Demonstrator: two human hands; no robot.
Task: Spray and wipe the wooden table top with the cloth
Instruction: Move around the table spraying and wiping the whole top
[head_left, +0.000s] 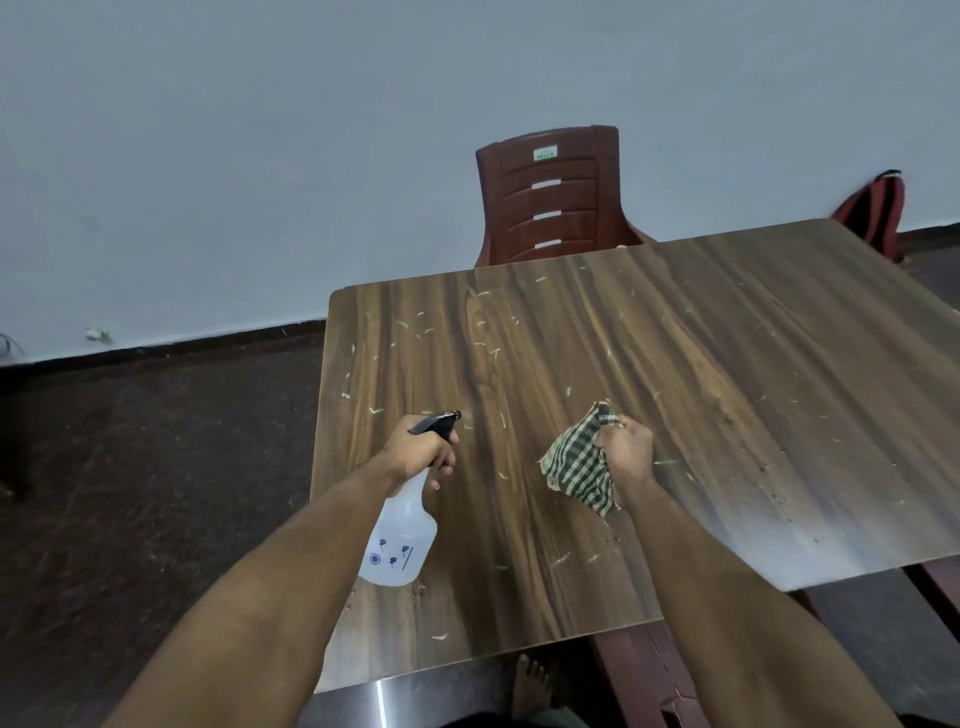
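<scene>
Nearest me, my left hand (423, 449) has its grip wrapped round the neck of the spray bottle (400, 545), nozzle aimed out over the bench (727, 415), which I judge puts the mist on the littered middle instead of the near edge. My right hand (626, 449) clenches the checked cloth (579, 462) bunched just above the wood beside it, ready, I think, to wipe once the spray lands. Further out pale scraps (426, 330) dot the top, and a brown chair (550, 197) stands at the far edge.

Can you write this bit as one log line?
left hand: holds spray bottle | right hand: grips cloth | table: crumbs, unwiped
</scene>
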